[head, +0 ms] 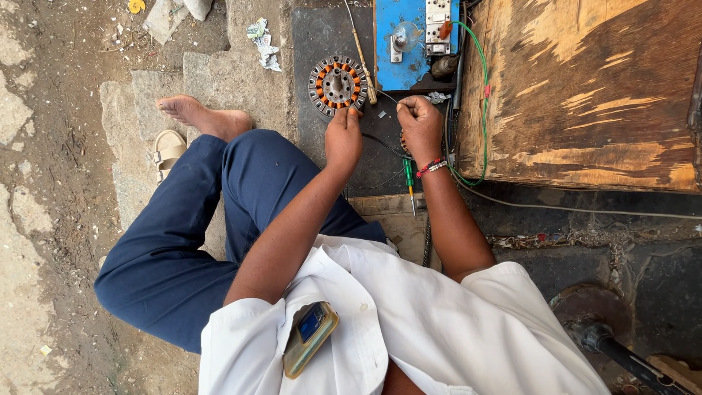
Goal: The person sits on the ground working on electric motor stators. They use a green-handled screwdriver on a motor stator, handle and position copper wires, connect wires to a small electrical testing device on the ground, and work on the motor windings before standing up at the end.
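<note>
Orange-and-grey ringed stator [337, 85], blue board [401, 44], green wire [482, 95], navy trousers [190, 241], white shirt [409, 329].

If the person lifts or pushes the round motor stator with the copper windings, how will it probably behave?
The motor stator is probably heavy for its size, since it looks like stacked metal with copper coils. It lies flat on the dark slab, so it should slide rather than roll. The thin wire at the left hand and right hand looks floppy and may snag.

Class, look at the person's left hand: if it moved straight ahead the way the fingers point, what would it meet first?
The left hand points at the round motor stator with copper windings, and its fingertips already seem to touch the near rim. So the stator comes first, though depth is hard to judge.
</note>
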`<action>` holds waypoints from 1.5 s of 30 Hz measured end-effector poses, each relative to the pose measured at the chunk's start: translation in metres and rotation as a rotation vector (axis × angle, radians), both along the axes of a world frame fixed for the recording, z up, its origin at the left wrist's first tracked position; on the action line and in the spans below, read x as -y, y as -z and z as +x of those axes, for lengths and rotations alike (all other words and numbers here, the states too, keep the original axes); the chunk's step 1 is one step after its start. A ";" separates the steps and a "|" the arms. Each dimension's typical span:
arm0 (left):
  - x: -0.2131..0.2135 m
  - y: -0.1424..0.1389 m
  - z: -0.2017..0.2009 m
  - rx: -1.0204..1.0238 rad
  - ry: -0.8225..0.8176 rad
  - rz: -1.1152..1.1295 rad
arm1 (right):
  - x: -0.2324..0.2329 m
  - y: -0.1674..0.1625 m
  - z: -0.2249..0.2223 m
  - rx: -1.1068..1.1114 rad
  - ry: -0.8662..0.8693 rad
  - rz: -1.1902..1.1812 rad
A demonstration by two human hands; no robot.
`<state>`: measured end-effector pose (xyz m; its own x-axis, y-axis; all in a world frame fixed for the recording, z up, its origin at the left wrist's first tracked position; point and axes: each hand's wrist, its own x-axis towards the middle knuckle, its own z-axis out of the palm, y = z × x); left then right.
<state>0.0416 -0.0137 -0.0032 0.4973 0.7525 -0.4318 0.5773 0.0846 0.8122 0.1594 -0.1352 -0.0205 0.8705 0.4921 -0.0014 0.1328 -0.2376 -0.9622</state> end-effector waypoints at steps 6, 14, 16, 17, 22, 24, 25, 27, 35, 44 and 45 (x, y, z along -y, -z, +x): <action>0.001 0.002 -0.001 0.022 0.018 0.030 | 0.001 0.001 0.000 0.006 0.005 -0.021; 0.002 0.001 0.000 -0.014 0.062 0.066 | 0.001 0.003 0.000 0.024 0.001 -0.026; 0.003 0.000 0.000 -0.036 0.072 0.039 | 0.001 0.003 0.000 0.019 0.003 -0.025; 0.002 -0.001 0.000 -0.036 0.073 0.034 | 0.001 0.003 0.000 0.016 0.004 -0.025; 0.004 0.000 -0.002 -0.032 0.076 0.035 | 0.001 0.003 0.000 0.027 0.003 -0.030; 0.004 0.001 -0.002 -0.016 0.075 0.044 | 0.001 0.003 0.000 0.028 0.001 -0.022; 0.004 0.002 -0.002 -0.009 0.075 0.049 | 0.000 0.002 0.000 0.028 0.000 -0.012; 0.003 0.002 -0.001 -0.031 0.072 0.034 | 0.001 0.002 0.000 0.019 0.003 -0.016; 0.001 0.002 -0.001 -0.024 0.069 0.019 | 0.000 0.002 -0.001 -0.021 0.005 -0.039; -0.002 0.001 0.001 -0.012 0.060 -0.009 | 0.002 0.003 -0.002 0.022 0.006 -0.046; -0.003 0.000 0.001 -0.008 0.061 -0.012 | 0.002 0.002 -0.002 -0.006 0.010 -0.055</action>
<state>0.0431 -0.0111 -0.0036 0.5388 0.7155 -0.4447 0.5880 0.0586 0.8067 0.1575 -0.1371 -0.0226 0.8754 0.4821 -0.0337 0.1242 -0.2919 -0.9483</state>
